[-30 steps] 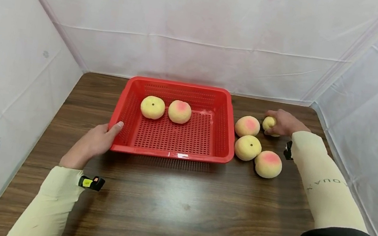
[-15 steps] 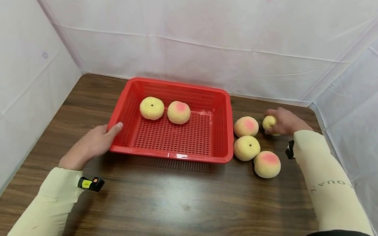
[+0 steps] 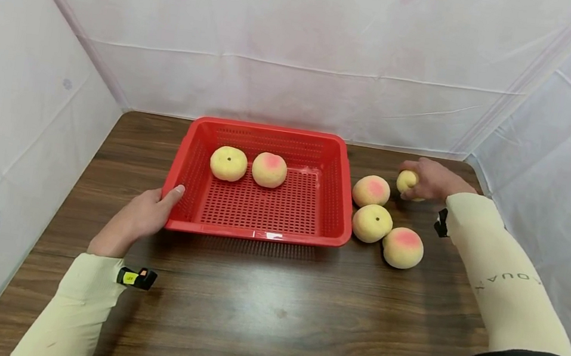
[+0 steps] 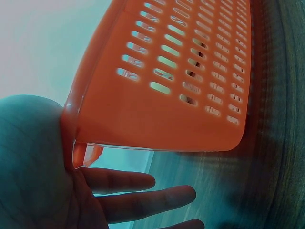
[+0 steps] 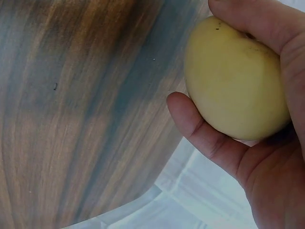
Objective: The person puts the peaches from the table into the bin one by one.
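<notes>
My left hand [image 3: 142, 216] holds the near left corner of a red plastic basket [image 3: 256, 236]. Its thumb lies over the rim, and in the left wrist view the fingers [image 4: 147, 202] stretch out beside the slotted wall. Two peaches rest inside the basket, a yellow peach [image 3: 228, 164] and a pink-topped peach [image 3: 269, 170]. At the back right, my right hand [image 3: 434, 179] grips a yellow peach [image 5: 233, 81] between thumb and fingers, and its palm side hides part of the fruit. Left of and nearer than this hand lie three more peaches, one yellow [image 3: 372, 223] and two pink-topped [image 3: 403, 248].
Everything stands on a dark wood-grain table [image 3: 267, 314]. White cloth hangs along the back [image 3: 296, 95] and both sides, close behind the basket and close to the right arm. The loose peaches sit right by the basket's right wall.
My right hand has shifted slightly up and to the right with the peach in its grip. The left hand stays on the basket, which has not visibly moved across the table.
</notes>
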### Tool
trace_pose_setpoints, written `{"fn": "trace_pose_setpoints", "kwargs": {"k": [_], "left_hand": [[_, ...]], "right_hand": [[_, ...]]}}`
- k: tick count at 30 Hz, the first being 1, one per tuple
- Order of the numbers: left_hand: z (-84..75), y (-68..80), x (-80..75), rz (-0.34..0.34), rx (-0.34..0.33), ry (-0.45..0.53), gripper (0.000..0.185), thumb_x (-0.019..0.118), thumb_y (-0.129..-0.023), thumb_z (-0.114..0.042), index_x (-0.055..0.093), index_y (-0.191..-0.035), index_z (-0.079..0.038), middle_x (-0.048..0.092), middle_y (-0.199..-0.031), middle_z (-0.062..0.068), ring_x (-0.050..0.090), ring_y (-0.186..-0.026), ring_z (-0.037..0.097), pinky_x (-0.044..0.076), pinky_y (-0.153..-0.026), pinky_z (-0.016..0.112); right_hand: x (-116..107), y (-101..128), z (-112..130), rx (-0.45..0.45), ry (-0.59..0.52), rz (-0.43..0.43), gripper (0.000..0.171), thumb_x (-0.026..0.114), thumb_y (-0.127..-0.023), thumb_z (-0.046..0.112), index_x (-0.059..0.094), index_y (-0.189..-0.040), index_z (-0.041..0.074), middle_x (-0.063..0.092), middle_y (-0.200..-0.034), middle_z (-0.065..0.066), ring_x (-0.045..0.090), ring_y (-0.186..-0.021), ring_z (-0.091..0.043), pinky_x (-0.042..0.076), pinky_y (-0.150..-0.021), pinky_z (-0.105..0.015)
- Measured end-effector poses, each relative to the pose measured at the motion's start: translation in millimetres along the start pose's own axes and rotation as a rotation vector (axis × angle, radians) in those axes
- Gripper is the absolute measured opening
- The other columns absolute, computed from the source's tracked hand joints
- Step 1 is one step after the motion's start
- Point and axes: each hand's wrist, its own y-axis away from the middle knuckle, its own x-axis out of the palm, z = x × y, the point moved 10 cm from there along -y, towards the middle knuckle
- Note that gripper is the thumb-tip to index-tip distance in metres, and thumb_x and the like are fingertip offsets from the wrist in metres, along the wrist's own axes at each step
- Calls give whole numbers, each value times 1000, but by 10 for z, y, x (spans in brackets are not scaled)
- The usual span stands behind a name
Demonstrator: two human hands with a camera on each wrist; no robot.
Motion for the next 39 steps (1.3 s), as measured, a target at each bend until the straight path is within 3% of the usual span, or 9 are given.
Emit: {"fn": "trace_pose_setpoints", "kwargs": {"k": [11,31,39], "left_hand": [[-10,16,-16,0,2,-11,75,24,-107,-65,55,-127,1,65,-98,15,56,-86,25,42,-71,37],[6,0,-18,8,-2,-7,72,26,-108,-63,55,-124,0,64,-98,15,55,-85,25,42,-71,37],[7,-3,-17,18,-11,-11,73,26,-107,-64,54,-126,0,64,-100,16,55,-87,26,43,-73,38]], "right_hand": [[-110,24,96,-74,-5,-32,54,88,-80,20,63,-127,10,61,-91,-11,55,-80,-25,43,-69,-37],[-227,75,195,-93,-6,-20,52,87,-80,17,64,-126,12,61,-86,-9,53,-74,-23,42,-65,-36],[-289,96,224,-74,13,-22,53,87,-79,18,64,-127,15,60,-96,-12,55,-82,-25,43,-70,-38]]}}
